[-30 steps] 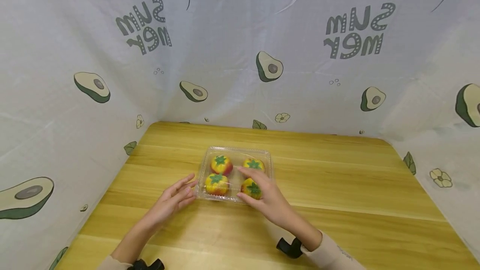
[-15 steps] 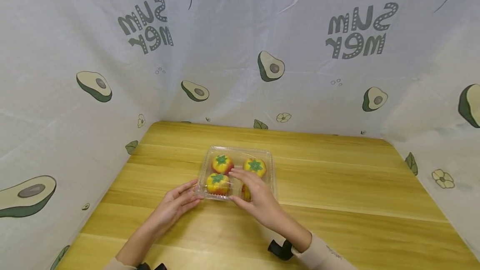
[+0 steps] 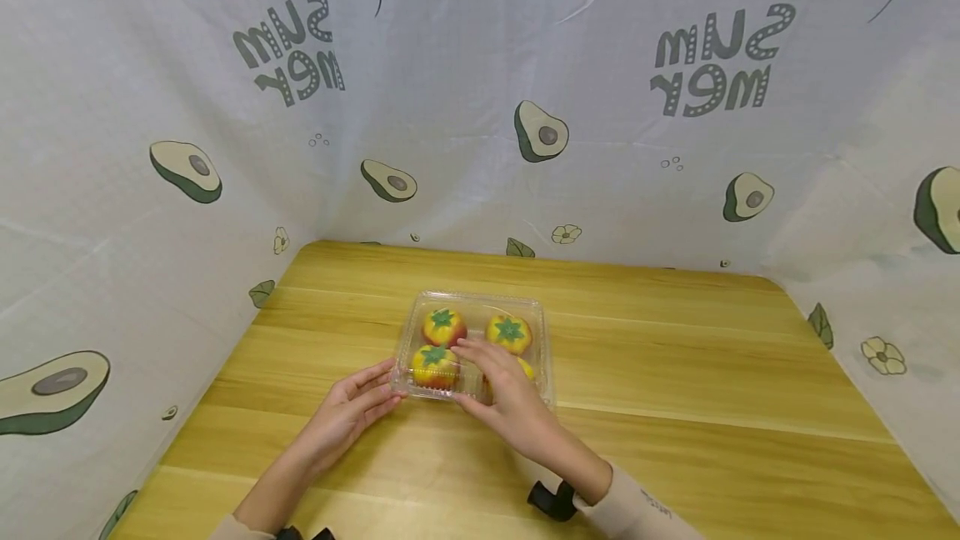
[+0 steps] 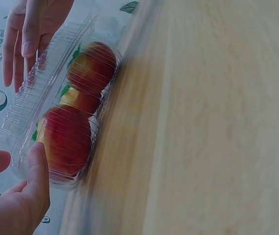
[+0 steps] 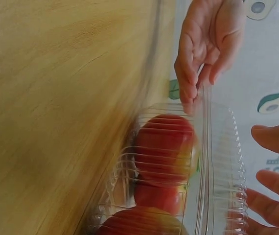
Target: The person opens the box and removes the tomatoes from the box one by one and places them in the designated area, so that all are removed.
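In the head view, a clear plastic clamshell box [image 3: 474, 311] sits on the wooden table, its lid down. Inside are several round yellow-red fruits [image 3: 435, 367] with green star-shaped leaf tops; one at front right is partly hidden by my right hand. My left hand [image 3: 347, 419] touches the box's front left corner, fingers mostly straight. Over the right half of the lid, my right hand [image 3: 512, 402] spreads loosely, its thumb near the front edge. The right wrist view shows my left fingertips [image 5: 188, 105] at the ridged rim, and the fruits [image 5: 164, 149] through the side wall.
The wooden table [image 3: 675, 348] extends around the box. White cloth [image 3: 465, 48] printed with avocados and mirrored lettering hangs behind and at both sides. A black strap mount [image 3: 553, 500] is on my right wrist, beside a beige sleeve.
My left hand has moved right and come against the box's front left corner. My right hand has shifted left over the lid, covering more of the front right fruit. The box has hardly moved.
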Motion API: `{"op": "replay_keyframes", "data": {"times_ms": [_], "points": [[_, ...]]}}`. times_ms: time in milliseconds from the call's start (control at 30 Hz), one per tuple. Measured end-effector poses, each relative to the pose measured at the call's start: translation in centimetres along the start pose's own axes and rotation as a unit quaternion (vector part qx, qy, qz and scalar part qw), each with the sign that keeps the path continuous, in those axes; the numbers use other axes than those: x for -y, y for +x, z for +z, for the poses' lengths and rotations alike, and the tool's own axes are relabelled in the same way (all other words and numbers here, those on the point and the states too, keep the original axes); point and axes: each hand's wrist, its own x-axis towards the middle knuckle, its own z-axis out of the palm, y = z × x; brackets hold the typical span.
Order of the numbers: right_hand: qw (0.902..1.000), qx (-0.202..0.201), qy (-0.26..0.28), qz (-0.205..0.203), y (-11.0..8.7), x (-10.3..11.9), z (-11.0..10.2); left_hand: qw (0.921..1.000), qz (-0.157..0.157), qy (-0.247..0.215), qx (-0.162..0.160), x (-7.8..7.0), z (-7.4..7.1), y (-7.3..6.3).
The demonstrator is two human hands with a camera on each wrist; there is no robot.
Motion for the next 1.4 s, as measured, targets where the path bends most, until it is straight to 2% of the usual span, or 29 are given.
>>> {"op": "replay_keyframes", "data": {"times_ms": [167,433,1000,1267,1400], "points": [[0.9999,-0.006,-0.003,-0.008,0.0,-0.1,0.4,0.9998,-0.011,-0.018,-0.004,0.0,0.1,0.0],[0.999,-0.015,-0.035,-0.022,0.1,-0.1,0.7,0.9996,-0.018,-0.018,-0.011,0.1,0.1,-0.1],[0.9933,-0.02,-0.102,-0.049,0.3,-0.1,1.3,0.9996,-0.015,-0.017,-0.014,0.3,0.0,0.2],[0.9908,-0.029,-0.11,-0.074,0.5,-0.3,2.2,0.999,-0.016,-0.012,-0.039,0.4,0.1,0.2],[0.9886,-0.03,-0.125,-0.079,0.7,-0.1,2.5,0.999,-0.013,-0.012,-0.042,0.5,0.2,0.2]]}}
